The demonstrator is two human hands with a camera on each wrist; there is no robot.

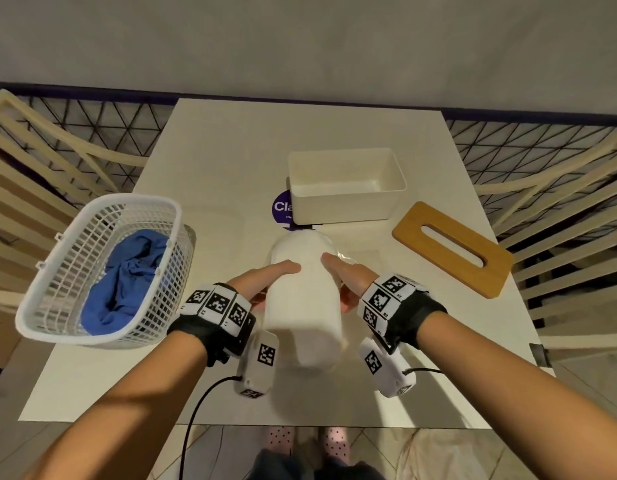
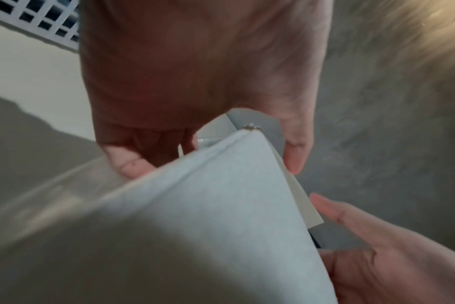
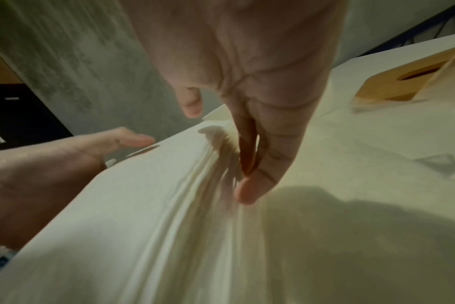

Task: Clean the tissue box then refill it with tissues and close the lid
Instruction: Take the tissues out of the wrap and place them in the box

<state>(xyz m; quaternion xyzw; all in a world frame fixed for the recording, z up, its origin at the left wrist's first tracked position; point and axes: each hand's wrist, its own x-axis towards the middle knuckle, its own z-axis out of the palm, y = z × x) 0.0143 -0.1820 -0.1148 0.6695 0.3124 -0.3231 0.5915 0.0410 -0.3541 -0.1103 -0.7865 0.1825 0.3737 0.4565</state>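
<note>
- Both hands clamp tissue stack (image 1: 302, 299) btwn them: left hand (image 1: 262, 284), right hand (image 1: 348, 277).
- Open box (image 1: 345, 188) just beyond; lid (image 1: 452, 249) right, on tabletop (image 1: 213, 150).

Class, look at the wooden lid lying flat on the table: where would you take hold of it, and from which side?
Take the wooden lid by its long edges, from above, one near the right hand. It lies flat on the table, so only its thin rim, or the slot through its middle, seems to offer a grip.
</note>
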